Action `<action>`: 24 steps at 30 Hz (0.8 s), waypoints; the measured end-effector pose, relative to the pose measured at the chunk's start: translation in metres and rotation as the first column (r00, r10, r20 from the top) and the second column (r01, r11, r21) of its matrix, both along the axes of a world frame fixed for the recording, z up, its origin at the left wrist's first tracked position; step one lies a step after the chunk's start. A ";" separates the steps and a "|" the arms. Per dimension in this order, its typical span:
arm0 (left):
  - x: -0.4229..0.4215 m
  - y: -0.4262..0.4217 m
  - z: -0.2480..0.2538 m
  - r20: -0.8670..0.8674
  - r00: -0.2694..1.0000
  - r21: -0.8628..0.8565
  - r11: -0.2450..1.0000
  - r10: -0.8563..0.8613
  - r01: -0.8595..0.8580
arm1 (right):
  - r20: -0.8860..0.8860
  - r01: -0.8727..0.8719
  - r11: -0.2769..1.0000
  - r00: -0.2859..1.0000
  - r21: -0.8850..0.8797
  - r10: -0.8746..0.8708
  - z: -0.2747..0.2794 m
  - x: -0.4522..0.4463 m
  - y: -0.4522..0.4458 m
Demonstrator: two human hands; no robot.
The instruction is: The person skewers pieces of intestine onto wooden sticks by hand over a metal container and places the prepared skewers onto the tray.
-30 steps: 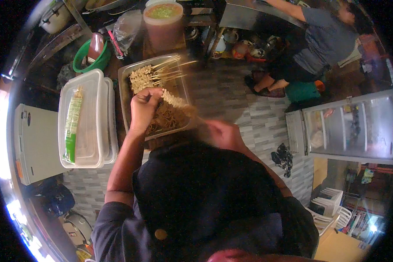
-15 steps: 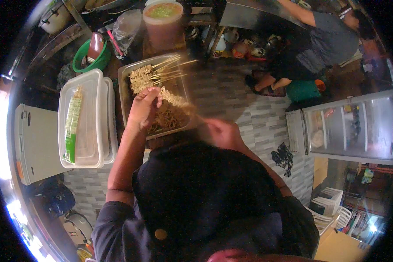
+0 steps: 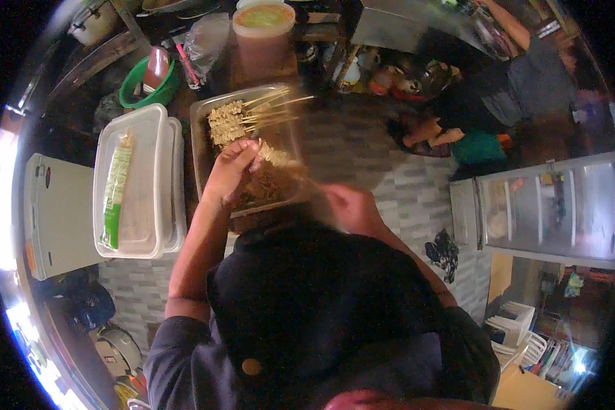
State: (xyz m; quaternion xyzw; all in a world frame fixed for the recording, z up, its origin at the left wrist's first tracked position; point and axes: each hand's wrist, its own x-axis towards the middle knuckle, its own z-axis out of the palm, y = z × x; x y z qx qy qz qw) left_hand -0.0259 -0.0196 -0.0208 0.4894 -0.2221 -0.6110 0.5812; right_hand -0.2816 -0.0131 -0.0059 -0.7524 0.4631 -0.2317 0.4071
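Observation:
My left hand [image 3: 229, 174] is closed in a pinch on the tip end of a skewer of pale, folded meat strips [image 3: 277, 157]. To its right, my right hand [image 3: 352, 208] is closed around the stick end of that same skewer; the stick is smeared by motion. Both work over the near part of a clear plastic tub [image 3: 195, 140]. Loaded skewers [image 3: 227, 123] lie in its far part, bare sticks pointing right over the rim. Loose brownish strips [image 3: 270, 190] fill the near part, partly hidden under my left hand.
Left of the tub, a long green-and-clear packet [image 3: 118, 191] lies on stacked plastic lids or tubs [image 3: 158, 225]. Beyond stand a green basin [image 3: 131, 96] and a bucket [image 3: 263, 41] of reddish liquid. A co-worker [image 3: 526, 89] is at the far right, near an open fridge [image 3: 547, 212].
The whole view has shifted slightly. My hands keep nearly the same pose on the skewer. The co-worker has moved a little to the right, with an arm reaching over the counter.

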 end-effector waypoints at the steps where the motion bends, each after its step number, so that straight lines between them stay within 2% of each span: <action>1: 0.002 0.001 -0.002 0.002 1.000 -0.003 1.000 0.006 -0.006 | 0.003 -0.010 1.000 1.000 0.006 0.010 0.000 0.001 -0.001; 3: 0.006 0.003 -0.014 0.092 0.995 -0.061 0.997 -0.039 0.044 | 0.008 -0.029 1.000 1.000 0.011 0.029 -0.001 0.003 -0.004; 4: 0.013 0.003 -0.020 0.177 0.978 -0.146 0.980 -0.108 0.134 | -0.021 -0.051 0.999 0.998 0.010 0.052 -0.001 0.004 -0.005; 7: 0.013 0.014 -0.030 0.231 0.972 -0.093 0.993 -0.051 0.074 | -0.048 -0.096 0.995 0.994 -0.037 0.094 -0.006 0.005 -0.013; 9: 0.015 0.023 -0.038 0.170 0.985 -0.047 0.999 0.005 0.003 | -0.042 -0.121 0.989 0.992 -0.083 0.118 -0.012 0.007 -0.023; 11: 0.015 0.034 -0.028 0.098 0.995 0.060 0.998 0.006 -0.012 | -0.034 -0.134 0.959 0.991 -0.249 0.129 -0.020 0.012 -0.044; 12: 0.019 0.039 -0.039 -0.001 0.999 0.129 0.991 0.033 -0.032 | -0.030 -0.139 0.955 0.990 -0.261 0.136 -0.027 0.019 -0.060; 13: 0.024 0.043 -0.049 0.004 0.999 0.116 0.992 0.040 -0.040 | -0.165 -0.220 0.889 0.972 -0.401 0.167 -0.030 0.030 -0.080; 14: 0.030 0.047 -0.058 0.140 0.990 0.105 0.994 -0.031 0.016 | -0.298 -0.309 0.798 0.939 -0.518 0.170 -0.032 0.040 -0.098; 15: 0.035 0.051 -0.062 0.275 0.956 0.103 0.992 -0.099 0.073 | -0.293 -0.310 0.790 0.940 -0.529 0.172 -0.022 0.053 -0.110; 16: 0.035 0.054 -0.061 0.332 0.937 0.159 0.985 -0.111 0.060 | -0.335 -0.364 0.788 0.918 -0.497 0.213 -0.005 0.071 -0.117; 18: 0.033 0.058 -0.062 0.393 0.909 0.161 0.984 -0.139 0.081 | -0.368 -0.415 0.776 0.895 -0.475 0.254 0.009 0.110 -0.130; 19: 0.031 0.060 -0.064 0.443 0.879 0.176 0.979 -0.174 0.104 | -0.295 -0.212 0.956 0.944 -0.202 0.146 0.006 0.133 -0.137; 20: 0.028 0.063 -0.068 0.454 0.876 0.169 0.981 -0.162 0.094 | -0.260 0.009 0.994 0.965 0.111 0.020 0.003 0.150 -0.145; 21: 0.025 0.066 -0.073 0.439 0.882 0.135 0.983 -0.170 0.123 | -0.249 -0.001 0.994 0.968 0.105 0.027 -0.017 0.162 -0.159; 22: 0.024 0.067 -0.075 0.423 0.888 0.101 0.983 -0.180 0.151 | -0.324 -0.157 0.980 0.940 -0.119 0.111 -0.050 0.174 -0.177; 23: 0.024 0.067 -0.075 0.430 0.887 0.098 0.985 -0.170 0.142 | -0.415 -0.317 0.892 0.894 -0.321 0.168 -0.075 0.185 -0.191; 24: 0.023 0.069 -0.077 0.439 0.885 0.055 0.987 -0.158 0.149 | -0.414 -0.324 0.890 0.893 -0.322 0.175 -0.088 0.195 -0.199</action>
